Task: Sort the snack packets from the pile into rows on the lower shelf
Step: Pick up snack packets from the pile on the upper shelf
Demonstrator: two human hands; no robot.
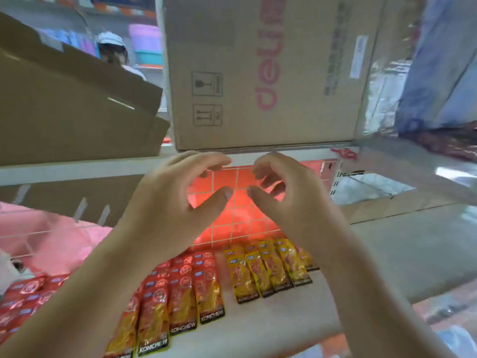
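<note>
Got left hand (178, 187) and right hand (286, 192) empty, loosely curled, above the red packets (185, 288), might knock them or the yellow packets (268, 270) alongside crooked reaching down.

Left hand (167, 195), right hand (291, 200): two; below the fingers (206, 158) four red rows (180, 293) showing, four or five yellow rows (268, 272), one red pile (23, 298); above, two cardboard boxes (64, 112) (271, 60).
</note>
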